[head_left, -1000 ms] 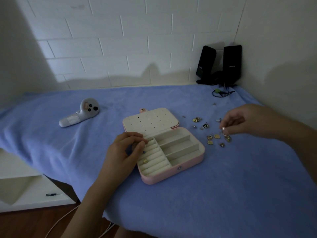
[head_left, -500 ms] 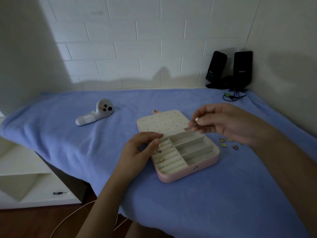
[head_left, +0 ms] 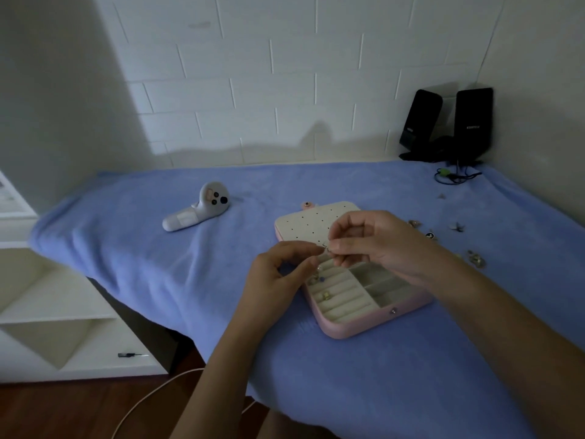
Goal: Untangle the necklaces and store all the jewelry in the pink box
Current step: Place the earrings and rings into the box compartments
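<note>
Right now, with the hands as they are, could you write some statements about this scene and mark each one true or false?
1. The pink box is open. True.
2. The white controller lies right of the box. False: it lies to its left, on the blue cloth.
3. The right hand pinches a small piece of jewelry above the box. True.
4. All the jewelry is stored. False: loose pieces lie on the cloth right of the box.
5. The box's slots are empty. False: some stored pieces sit in them.
</note>
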